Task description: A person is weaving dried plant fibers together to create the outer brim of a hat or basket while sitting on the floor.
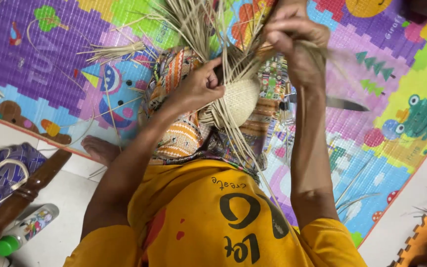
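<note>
Clearly, the weaving is in its early stage: only a small round woven base [240,99] is finished, and it rests on the lap over a patterned cloth [184,133]. The left hand [201,86] presses the base at its edge with curled fingers. The right hand [295,42] is raised above it and pinches a bundle of loose straw strands [198,24] between closed fingers. I judge the next move needs one strand pulled tight and passed between the others while the base is kept firm. A knife [342,104] lies on the colourful play mat [401,64] near the right forearm.
</note>
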